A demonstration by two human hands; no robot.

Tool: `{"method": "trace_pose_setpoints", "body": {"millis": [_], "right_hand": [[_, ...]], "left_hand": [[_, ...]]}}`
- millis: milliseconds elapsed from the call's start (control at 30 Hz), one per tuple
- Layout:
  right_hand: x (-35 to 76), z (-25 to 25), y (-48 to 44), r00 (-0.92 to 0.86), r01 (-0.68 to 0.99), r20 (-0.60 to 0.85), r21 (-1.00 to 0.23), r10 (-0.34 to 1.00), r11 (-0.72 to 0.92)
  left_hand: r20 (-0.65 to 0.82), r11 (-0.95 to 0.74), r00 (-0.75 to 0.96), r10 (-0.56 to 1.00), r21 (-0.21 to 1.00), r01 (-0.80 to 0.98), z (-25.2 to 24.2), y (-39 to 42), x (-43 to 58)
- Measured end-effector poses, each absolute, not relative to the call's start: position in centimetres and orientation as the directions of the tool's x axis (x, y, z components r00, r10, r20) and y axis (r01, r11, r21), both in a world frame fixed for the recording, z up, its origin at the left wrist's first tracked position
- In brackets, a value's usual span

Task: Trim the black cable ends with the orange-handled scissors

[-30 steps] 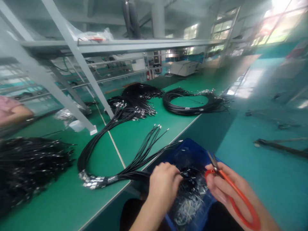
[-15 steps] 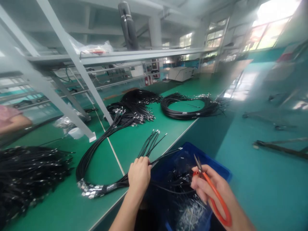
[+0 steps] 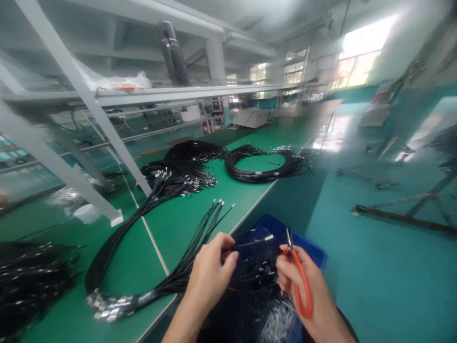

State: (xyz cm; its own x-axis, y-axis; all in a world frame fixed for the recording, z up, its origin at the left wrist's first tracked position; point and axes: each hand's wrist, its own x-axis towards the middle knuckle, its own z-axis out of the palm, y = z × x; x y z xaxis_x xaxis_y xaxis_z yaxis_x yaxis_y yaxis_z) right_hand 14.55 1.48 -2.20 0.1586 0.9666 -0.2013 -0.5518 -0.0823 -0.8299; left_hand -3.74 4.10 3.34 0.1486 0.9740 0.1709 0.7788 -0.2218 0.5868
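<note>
My left hand (image 3: 216,263) pinches a black cable (image 3: 252,244) close to its silver-tipped end, which points right over a blue bin (image 3: 307,247). Orange-handled pliers (image 3: 301,281) rest in my right hand (image 3: 310,281), their narrow jaws pointing up and slightly apart. The gap between the cable tip and the pliers is small. Left of my left hand, a curved bundle of black cables (image 3: 107,247) lies on the green table (image 3: 189,209), wrapped with silvery bands at its bend. Inside the bin are dark cable pieces and pale, thin scraps (image 3: 276,321).
A coiled cable bundle (image 3: 250,176) and heaped black cables (image 3: 193,155) lie farther along the table. Another dark heap (image 3: 32,276) is at left. A grey shelf frame (image 3: 107,138) stands over the table. A wheeled stand's leg (image 3: 400,216) is on the floor at right.
My left hand has shifted from lying over the bundle to pinching one cable end. The view has swung so the table appears farther left. My right hand still holds the pliers.
</note>
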Motion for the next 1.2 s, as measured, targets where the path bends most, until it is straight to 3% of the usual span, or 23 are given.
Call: {"method": "trace_pose_setpoints", "body": {"millis": [100, 200, 267, 367, 433, 933, 1067, 1133, 1200], "right_hand": [[14.3, -2.4, 1.6, 0.214, -0.538, -0.195, -0.841, 0.957, -0.051], [14.1, -2.0, 1.2, 0.231, -0.516, -0.156, -0.856, 0.96, -0.015], [13.9, -1.4, 0.8, 0.24, -0.496, -0.125, -0.869, 0.963, 0.011], [13.5, -0.5, 0.2, 0.253, -0.49, -0.105, -0.871, 0.962, 0.034], [13.2, -0.2, 0.1, 0.252, -0.51, -0.103, -0.859, 0.962, 0.041], [12.5, 0.1, 0.7, 0.22, -0.564, -0.115, -0.825, 0.969, 0.03], [12.1, -0.3, 0.4, 0.082, -0.721, -0.209, -0.688, 0.974, -0.087], [11.5, -0.4, 0.2, 0.007, -0.777, -0.266, -0.608, 0.964, -0.162], [10.9, -0.4, 0.0, 0.006, -0.785, -0.298, -0.592, 0.954, -0.18]], "left_hand": [[0.289, -0.417, 0.304, 0.908, 0.547, 0.726, 4.0, 2.7, -0.7], [0.404, -0.486, 0.31, 0.861, 0.47, 0.737, 3.6, 1.6, 0.6], [0.354, -0.436, 0.272, 0.895, 0.559, 0.705, 3.0, 1.3, 0.6], [0.161, -0.255, 0.21, 0.964, 0.775, 0.578, 2.1, 1.3, 0.3], [0.092, -0.175, 0.185, 0.978, 0.845, 0.505, 1.7, 1.4, 0.1], [-0.026, -0.041, 0.171, 0.985, 0.926, 0.376, 0.9, 1.4, -0.1], [-0.101, 0.068, 0.246, 0.964, 0.988, 0.139, 1.2, 1.2, 0.0], [-0.067, 0.061, 0.264, 0.962, 0.998, 0.029, 1.4, 1.0, 0.3], [0.003, -0.008, 0.198, 0.98, 1.0, 0.027, 1.6, 0.8, 0.8]]}}
